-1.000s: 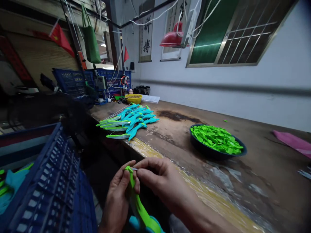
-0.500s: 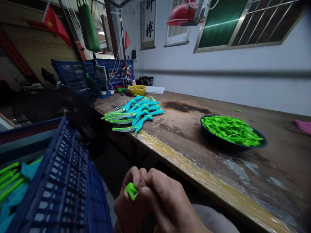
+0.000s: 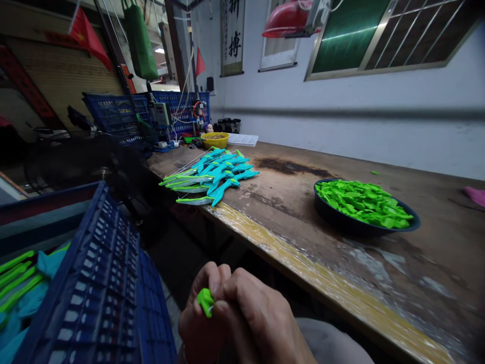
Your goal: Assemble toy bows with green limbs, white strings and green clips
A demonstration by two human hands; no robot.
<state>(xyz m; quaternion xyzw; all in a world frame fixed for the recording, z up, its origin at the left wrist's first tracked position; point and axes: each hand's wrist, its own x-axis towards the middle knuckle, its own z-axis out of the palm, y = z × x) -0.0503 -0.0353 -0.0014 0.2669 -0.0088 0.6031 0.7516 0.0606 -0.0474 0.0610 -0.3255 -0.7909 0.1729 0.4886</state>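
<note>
Pinching a small bright-green plastic piece [image 3: 205, 301] together at the bottom centre of the frame, the left hand [image 3: 197, 323] and right hand [image 3: 252, 316] sit below the worn wooden table [image 3: 303, 237].

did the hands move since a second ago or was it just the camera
Yes. A second ago they sat level with the bench edge, the green toy showing long. Now the left hand and right hand sit lower, only the green toy tip showing.
</note>
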